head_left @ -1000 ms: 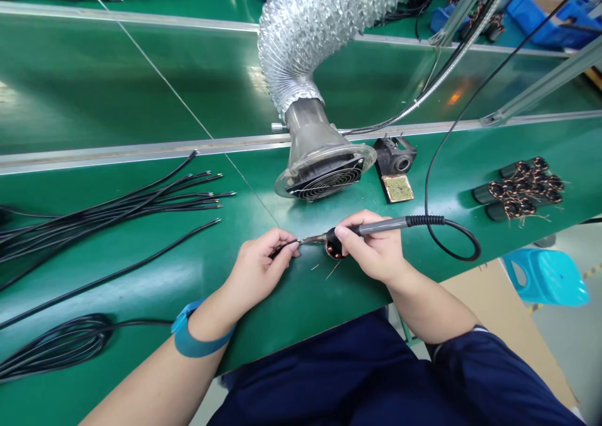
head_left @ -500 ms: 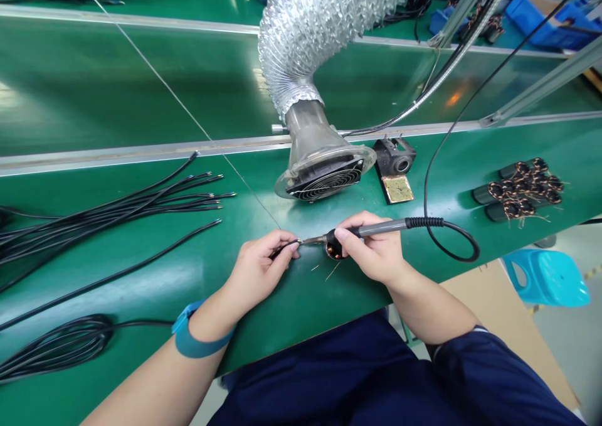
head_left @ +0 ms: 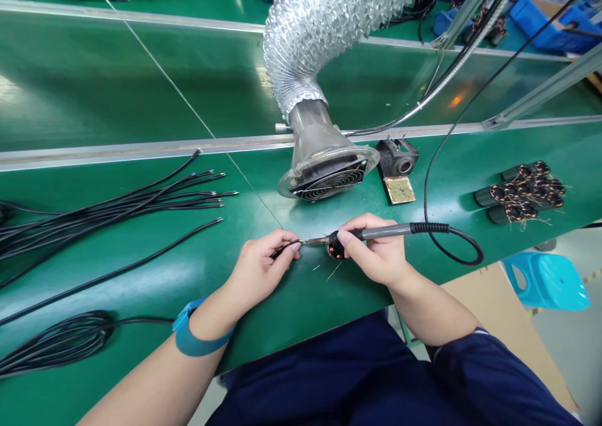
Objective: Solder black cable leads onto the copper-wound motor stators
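My left hand (head_left: 263, 263) is closed, pinching a black cable (head_left: 285, 248) near its end. In my right hand (head_left: 376, 250) is a soldering iron (head_left: 388, 230), held like a pen. Its metal tip points left and meets the cable end at my left fingertips; whether they touch is too small to tell. Beneath the iron, by my right fingers, sits a copper-wound motor coil (head_left: 335, 248) with thin wires sticking out toward me. A thin strand of solder wire (head_left: 254, 191) slants down from the upper left to my left fingers.
A fume extractor hood (head_left: 329, 169) hangs just beyond my hands. Behind the iron stands a soldering stand with sponge (head_left: 399, 189). Several black cables (head_left: 141, 203) lie at left, a coiled cable (head_left: 79, 338) nearer. Several motor coils (head_left: 522, 191) stand at right; a blue stool (head_left: 548, 280) is below.
The view has shifted slightly, so everything sits a little further right. Both hands, the cable and the iron keep nearly the same positions relative to each other.
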Motion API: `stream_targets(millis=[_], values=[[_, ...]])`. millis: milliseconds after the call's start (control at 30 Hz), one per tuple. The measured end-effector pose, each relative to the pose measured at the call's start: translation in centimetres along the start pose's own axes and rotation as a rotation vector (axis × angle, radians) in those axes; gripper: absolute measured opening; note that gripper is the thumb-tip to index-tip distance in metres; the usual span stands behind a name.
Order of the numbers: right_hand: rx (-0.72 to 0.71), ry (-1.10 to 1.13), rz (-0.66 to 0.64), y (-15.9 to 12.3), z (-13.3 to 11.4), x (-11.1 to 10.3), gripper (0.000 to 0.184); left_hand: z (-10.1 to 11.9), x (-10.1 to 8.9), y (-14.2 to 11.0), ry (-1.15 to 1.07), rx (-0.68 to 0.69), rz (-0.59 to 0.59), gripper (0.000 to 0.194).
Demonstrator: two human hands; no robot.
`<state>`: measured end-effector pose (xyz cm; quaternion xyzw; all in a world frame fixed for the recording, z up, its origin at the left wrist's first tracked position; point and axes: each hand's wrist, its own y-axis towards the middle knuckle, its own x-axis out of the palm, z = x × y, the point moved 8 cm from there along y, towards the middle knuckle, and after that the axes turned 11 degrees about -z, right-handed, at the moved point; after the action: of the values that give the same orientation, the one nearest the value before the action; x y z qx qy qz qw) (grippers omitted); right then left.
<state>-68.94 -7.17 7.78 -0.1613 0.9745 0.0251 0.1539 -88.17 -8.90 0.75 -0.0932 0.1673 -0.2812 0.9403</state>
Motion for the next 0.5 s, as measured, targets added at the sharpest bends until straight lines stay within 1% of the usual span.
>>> stream_targets(millis=[167, 400, 500], values=[[-0.020, 0.003, -0.001, 0.10, -0.31, -0.01, 0.008, -0.01, 0.01, 0.05, -0.003, 0.001, 0.003, 0.012], [-0.007, 0.033, 0.046, -0.20, -0.14, -0.58, 0.007, 0.08, 0.02, 0.04, -0.007, -0.005, -0.001, 0.013], [-0.010, 0.040, 0.041, -0.18, -0.17, -0.55, 0.008, 0.05, 0.01, -0.01, -0.010, -0.006, -0.001, 0.013]])
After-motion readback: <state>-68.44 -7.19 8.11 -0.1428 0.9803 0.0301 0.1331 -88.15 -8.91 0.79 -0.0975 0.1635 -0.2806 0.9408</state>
